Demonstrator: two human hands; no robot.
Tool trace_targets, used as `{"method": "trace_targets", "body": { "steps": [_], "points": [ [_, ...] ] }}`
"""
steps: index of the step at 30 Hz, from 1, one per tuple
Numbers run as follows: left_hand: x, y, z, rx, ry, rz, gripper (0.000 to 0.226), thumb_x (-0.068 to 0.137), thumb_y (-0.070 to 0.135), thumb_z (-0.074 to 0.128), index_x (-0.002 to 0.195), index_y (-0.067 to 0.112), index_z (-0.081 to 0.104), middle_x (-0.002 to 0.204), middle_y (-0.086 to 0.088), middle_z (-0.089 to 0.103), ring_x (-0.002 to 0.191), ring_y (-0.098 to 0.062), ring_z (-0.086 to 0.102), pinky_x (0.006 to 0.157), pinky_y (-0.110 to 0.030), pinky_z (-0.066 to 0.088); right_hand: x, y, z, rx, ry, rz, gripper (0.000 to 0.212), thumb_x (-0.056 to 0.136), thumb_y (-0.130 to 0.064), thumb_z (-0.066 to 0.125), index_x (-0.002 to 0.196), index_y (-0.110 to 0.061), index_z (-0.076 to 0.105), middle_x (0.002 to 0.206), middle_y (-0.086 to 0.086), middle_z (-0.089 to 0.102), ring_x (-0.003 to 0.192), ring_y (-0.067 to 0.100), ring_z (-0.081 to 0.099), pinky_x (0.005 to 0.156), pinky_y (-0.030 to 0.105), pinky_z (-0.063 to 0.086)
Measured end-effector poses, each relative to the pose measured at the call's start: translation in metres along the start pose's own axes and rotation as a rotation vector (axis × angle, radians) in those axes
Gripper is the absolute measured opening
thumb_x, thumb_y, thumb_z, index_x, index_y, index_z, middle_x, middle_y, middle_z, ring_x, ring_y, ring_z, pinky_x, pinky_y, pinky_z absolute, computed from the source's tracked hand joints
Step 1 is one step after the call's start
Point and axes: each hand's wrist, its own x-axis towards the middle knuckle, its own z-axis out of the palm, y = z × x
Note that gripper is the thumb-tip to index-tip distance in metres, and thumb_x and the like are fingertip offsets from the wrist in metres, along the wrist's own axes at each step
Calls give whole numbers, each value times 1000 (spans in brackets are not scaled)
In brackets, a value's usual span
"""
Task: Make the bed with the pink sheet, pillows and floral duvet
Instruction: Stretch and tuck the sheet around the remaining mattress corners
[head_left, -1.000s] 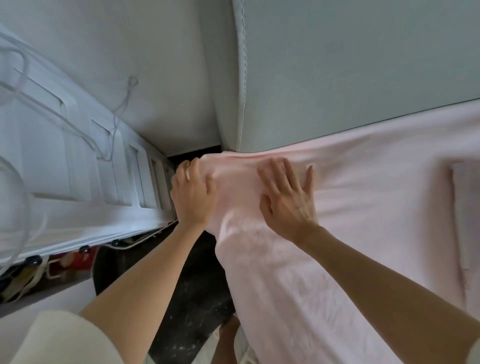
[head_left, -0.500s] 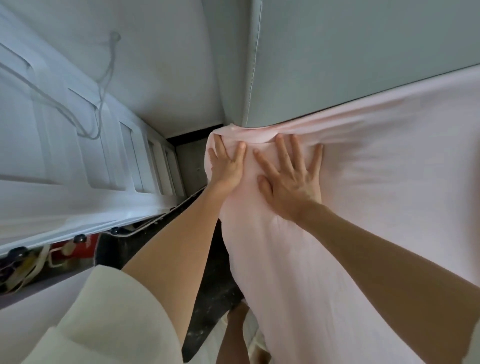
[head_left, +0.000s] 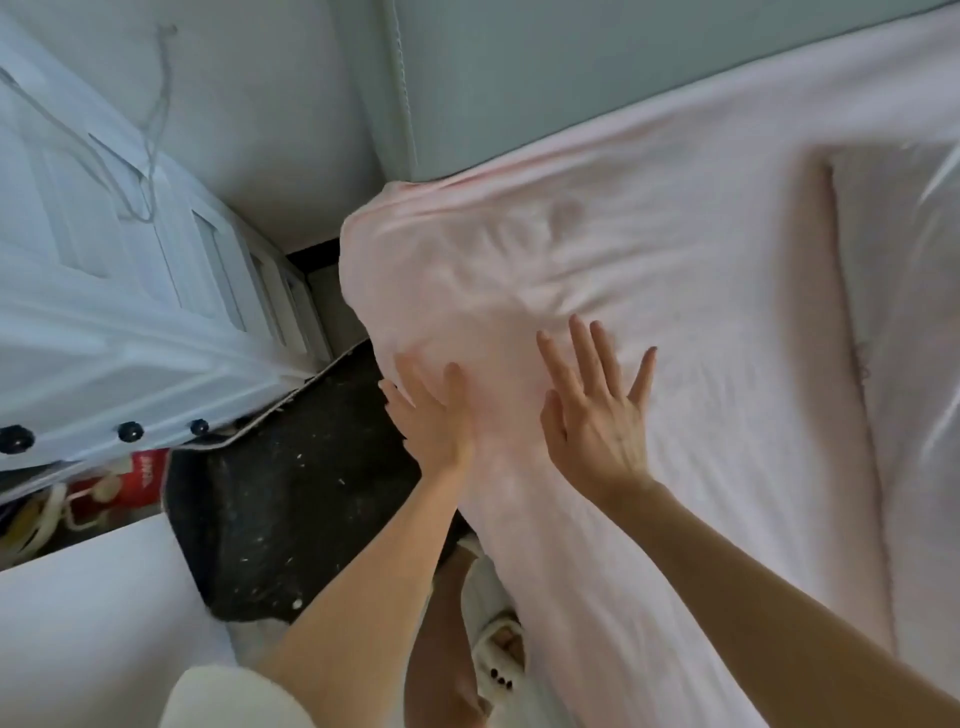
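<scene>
The pink sheet (head_left: 649, 249) covers the mattress and wraps over its top left corner, where it is wrinkled. My left hand (head_left: 431, 415) lies flat on the sheet along the mattress's left edge, fingers together. My right hand (head_left: 597, 410) rests flat on top of the sheet just to the right, fingers spread. Neither hand holds anything. A pale pink pillow (head_left: 904, 312) lies at the right edge of the view. The floral duvet is not in view.
A grey-green padded headboard (head_left: 571, 67) stands behind the mattress. A white panelled door or cabinet (head_left: 130, 270) is at the left, with a dark speckled floor (head_left: 291, 493) in the narrow gap beside the bed. My feet in white slippers (head_left: 493, 623) stand below.
Both hands have slid back from the mattress corner at the headboard toward me along the sheet. The view has pulled back and the pillow has come into sight.
</scene>
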Motion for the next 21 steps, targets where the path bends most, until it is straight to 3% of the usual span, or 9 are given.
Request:
{"method": "trace_targets", "body": {
  "steps": [2, 4, 7, 10, 12, 15, 17, 19, 21],
  "points": [
    [-23, -5, 4, 19, 16, 35, 70, 95, 51, 38, 150, 33, 0, 160, -4, -9, 147, -28, -4, 116, -58, 11, -29, 17, -4, -12, 10, 52, 53, 89, -19, 33, 142, -24, 29, 151, 16, 35, 141, 35, 30, 107, 68, 7],
    [-50, -19, 7, 124, 21, 179, 73, 92, 57, 39, 149, 36, -2, 159, -3, -12, 147, -28, -8, 115, -61, 8, -63, 37, -4, -52, -1, 123, 55, 90, -22, 34, 144, -25, 25, 152, 16, 31, 142, 35, 27, 107, 68, 7],
    [-87, -53, 21, 293, -97, 377, 87, 83, 69, 41, 147, 40, -9, 158, -1, -18, 146, -27, -13, 114, -58, 7, -135, 58, 12, -67, -54, 260, 57, 91, -33, 33, 146, -26, 19, 154, 18, 24, 144, 34, 17, 110, 65, 7],
    [-101, -87, 39, 215, -294, 199, 96, 81, 67, 50, 145, 41, -17, 157, 2, -21, 147, -28, -7, 117, -53, 17, -211, 48, 48, -72, -133, 246, 62, 89, -38, 32, 148, -23, 18, 154, 20, 21, 146, 31, 0, 113, 60, 2],
    [-103, -110, 37, 147, -406, 73, 96, 84, 60, 52, 146, 36, -17, 159, -3, -12, 147, -29, 7, 116, -48, 23, -261, 25, 62, -51, -237, 106, 62, 86, -38, 35, 146, -23, 27, 154, 13, 21, 147, 28, -6, 114, 58, -2],
    [-115, -141, 11, 469, -376, 39, 86, 89, 46, 54, 150, 24, -2, 159, -11, 5, 143, -34, 22, 111, -49, 33, -323, 9, 63, 65, -382, -176, 47, 77, -34, 41, 117, -29, 66, 136, 1, 56, 139, 23, 34, 115, 53, 10],
    [-132, -152, -6, 746, -183, 122, 78, 91, 32, 57, 150, 18, 9, 158, -15, 8, 143, -36, 20, 107, -53, 36, -338, 13, 52, 216, -368, -135, 39, 77, -27, 46, 106, -26, 71, 116, -3, 70, 116, 18, 61, 108, 42, 32],
    [-164, -147, -9, 881, -120, 399, 71, 89, 21, 58, 148, 13, 18, 157, -18, 12, 144, -37, 17, 109, -53, 33, -346, 26, 27, 341, -215, 68, 35, 78, -19, 48, 103, -18, 72, 103, -2, 73, 91, 18, 70, 82, 32, 55],
    [-188, -138, -2, 971, -172, 788, 69, 86, 16, 57, 145, 15, 23, 155, -20, 19, 143, -39, 19, 109, -56, 27, -346, 41, 6, 337, -44, 241, 32, 80, -16, 47, 101, -15, 71, 96, 1, 71, 81, 22, 68, 62, 30, 56]
  ]
}}
